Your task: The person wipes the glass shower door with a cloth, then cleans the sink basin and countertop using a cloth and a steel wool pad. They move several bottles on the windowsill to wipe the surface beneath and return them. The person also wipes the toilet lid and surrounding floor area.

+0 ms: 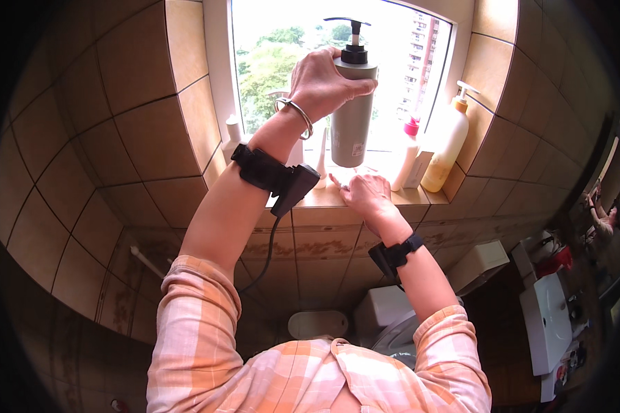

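Observation:
My left hand (324, 82) grips a grey pump bottle (352, 116) near its shoulder and lifts it above the tiled window sill (315, 199). The bottle is nearly upright, with a black pump head (355, 51) on top and a small label near its base. Below the bottle, my right hand (367, 192) rests at the sill with its fingers bent. Glare hides what lies under those fingers, so I cannot tell whether they hold anything. Just right of this hand stands a pale bottle with a pink cap (411, 126).
A white pump bottle with yellowish liquid (447, 147) leans in the sill's right corner, by a small box (418, 169). A slim pale tube (322, 160) and a white-capped bottle (233, 129) stand left. A washbasin (546, 325) is at lower right; a cable (271, 253) hangs from my left forearm.

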Action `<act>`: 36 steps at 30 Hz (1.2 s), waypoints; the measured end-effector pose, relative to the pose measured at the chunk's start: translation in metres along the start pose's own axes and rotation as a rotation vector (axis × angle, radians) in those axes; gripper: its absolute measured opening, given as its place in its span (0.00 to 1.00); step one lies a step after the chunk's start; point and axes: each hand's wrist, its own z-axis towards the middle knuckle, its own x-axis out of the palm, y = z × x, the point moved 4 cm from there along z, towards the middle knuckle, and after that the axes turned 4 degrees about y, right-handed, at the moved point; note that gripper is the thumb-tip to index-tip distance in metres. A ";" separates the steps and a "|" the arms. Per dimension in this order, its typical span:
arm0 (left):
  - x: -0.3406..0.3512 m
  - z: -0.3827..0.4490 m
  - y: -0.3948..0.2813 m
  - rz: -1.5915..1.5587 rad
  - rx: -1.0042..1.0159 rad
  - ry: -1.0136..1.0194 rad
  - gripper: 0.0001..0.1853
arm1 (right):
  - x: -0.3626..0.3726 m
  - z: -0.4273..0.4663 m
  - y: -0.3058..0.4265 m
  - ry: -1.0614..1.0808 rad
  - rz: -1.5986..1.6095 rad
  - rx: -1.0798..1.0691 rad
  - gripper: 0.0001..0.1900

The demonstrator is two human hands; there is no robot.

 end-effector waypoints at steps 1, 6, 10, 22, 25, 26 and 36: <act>0.003 0.000 0.001 -0.031 -0.013 0.007 0.26 | -0.001 -0.006 0.000 -0.035 -0.005 -0.015 0.20; 0.022 0.002 0.004 0.039 -0.056 0.039 0.26 | -0.004 -0.040 0.001 -0.240 0.163 -0.078 0.17; 0.045 0.003 0.006 -0.032 -0.082 0.081 0.21 | -0.007 -0.081 0.002 -0.390 0.144 -0.203 0.14; 0.127 0.004 0.061 -0.116 -0.181 0.241 0.25 | 0.031 -0.148 -0.014 -0.299 0.471 -0.132 0.14; 0.128 -0.001 0.058 -0.159 -0.218 0.254 0.31 | 0.030 -0.150 -0.016 -0.310 0.504 -0.134 0.13; 0.125 -0.003 0.053 -0.133 -0.223 0.260 0.32 | 0.030 -0.150 -0.016 -0.302 0.516 -0.123 0.13; 0.040 -0.097 -0.024 0.200 0.393 -0.249 0.16 | 0.021 -0.146 -0.012 -0.340 0.660 -0.176 0.07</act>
